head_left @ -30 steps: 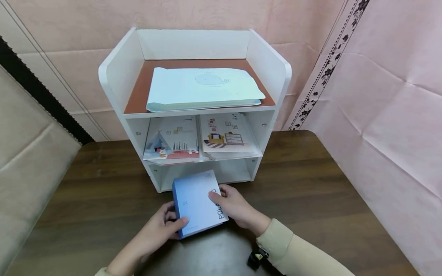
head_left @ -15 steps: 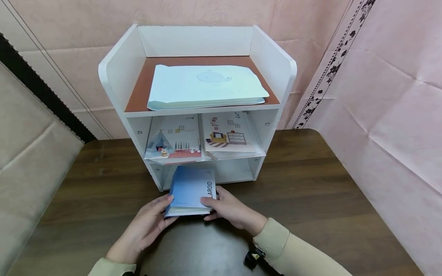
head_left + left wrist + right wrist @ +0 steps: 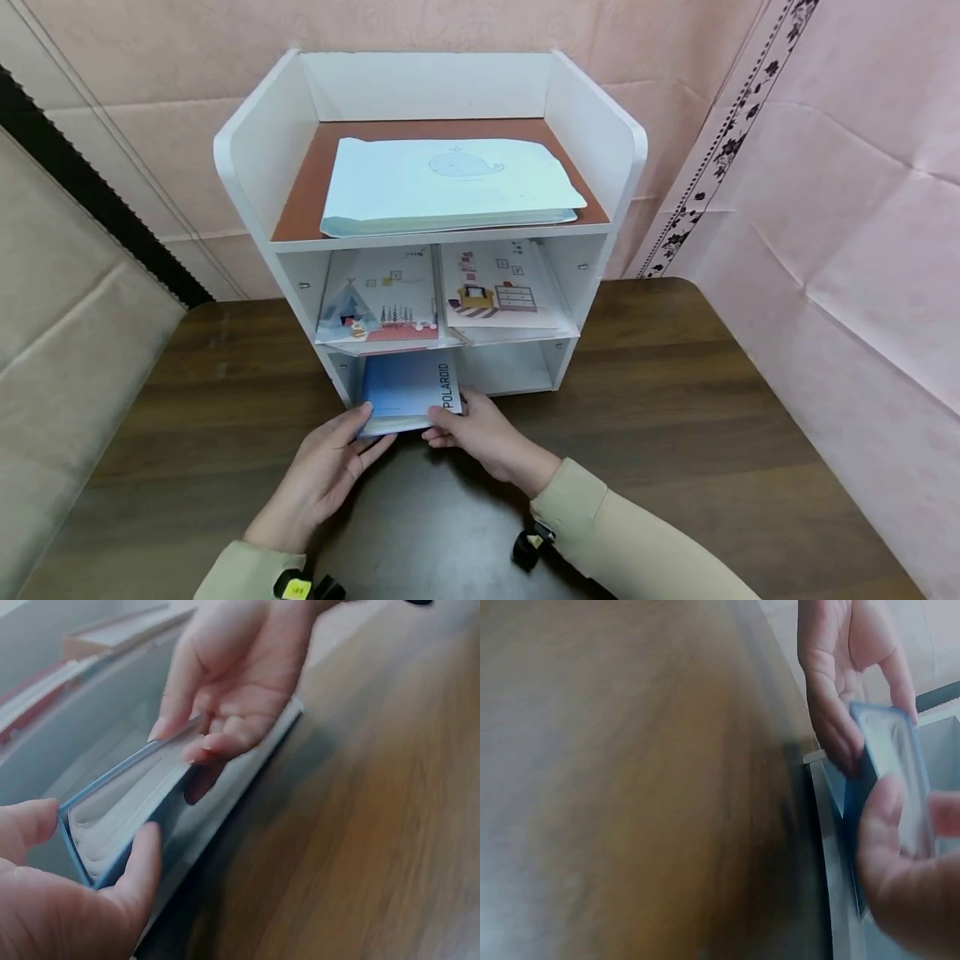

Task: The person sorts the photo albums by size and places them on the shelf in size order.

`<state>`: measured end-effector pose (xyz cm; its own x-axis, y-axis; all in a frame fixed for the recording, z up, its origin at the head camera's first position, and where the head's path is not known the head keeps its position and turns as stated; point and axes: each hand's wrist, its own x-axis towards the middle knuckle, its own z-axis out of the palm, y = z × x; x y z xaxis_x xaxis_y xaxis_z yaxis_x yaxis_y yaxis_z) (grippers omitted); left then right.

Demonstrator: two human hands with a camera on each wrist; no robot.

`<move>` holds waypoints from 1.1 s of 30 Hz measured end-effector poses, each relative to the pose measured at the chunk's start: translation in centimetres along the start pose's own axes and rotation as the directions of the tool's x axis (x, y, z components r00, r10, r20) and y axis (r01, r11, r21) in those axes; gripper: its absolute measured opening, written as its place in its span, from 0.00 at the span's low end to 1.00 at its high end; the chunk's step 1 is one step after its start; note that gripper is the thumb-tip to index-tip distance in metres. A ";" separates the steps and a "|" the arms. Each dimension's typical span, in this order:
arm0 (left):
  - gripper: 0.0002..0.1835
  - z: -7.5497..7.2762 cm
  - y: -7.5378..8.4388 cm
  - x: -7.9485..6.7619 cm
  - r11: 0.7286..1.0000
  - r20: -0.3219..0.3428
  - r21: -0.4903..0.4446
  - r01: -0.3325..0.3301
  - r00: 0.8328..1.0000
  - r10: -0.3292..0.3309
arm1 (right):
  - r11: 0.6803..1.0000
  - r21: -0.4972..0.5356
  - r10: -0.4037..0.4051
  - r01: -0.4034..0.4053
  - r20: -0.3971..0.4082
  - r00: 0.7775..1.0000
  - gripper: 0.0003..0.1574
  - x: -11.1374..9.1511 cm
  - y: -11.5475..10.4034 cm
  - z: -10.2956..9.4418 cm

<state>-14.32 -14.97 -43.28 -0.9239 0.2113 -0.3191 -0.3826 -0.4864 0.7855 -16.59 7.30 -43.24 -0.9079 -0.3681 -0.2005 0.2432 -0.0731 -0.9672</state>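
A blue photo album, lettered POLAROID, lies partway inside the bottom compartment of a white shelf unit. Its page edges face the person. My left hand holds the near left corner, thumb on the cover and fingers underneath. At the near right, my right hand pinches the album between thumb and fingers. The left wrist view shows the pages between two blue covers, with both hands gripping the ends. In the right wrist view the album is tilted, and its far part is hidden in the compartment.
Two illustrated booklets lie side by side on the middle shelf. A pale blue stack with a whale drawing rests on the brown top shelf. The unit stands on a dark wood table, with pink cloth behind and to the right.
Both hands have moved the album forward, away from the person, and into the bottom compartment. It has also turned straighter to the shelf, and the left hand has shifted its hold to the near corner.
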 end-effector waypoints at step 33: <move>0.36 -1.1 -0.4 3.3 0.932 -0.111 0.356 0.065 0.993 -0.027 | 0.864 -0.502 -0.078 0.034 -0.066 0.995 0.58 3.6 0.1 0.3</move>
<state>-17.23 -15.03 -45.25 -0.9085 0.1293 -0.3973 -0.4132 -0.1377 0.9002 -19.75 5.65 -44.03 -0.9447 -0.2989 -0.1348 0.0081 0.3897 -0.9209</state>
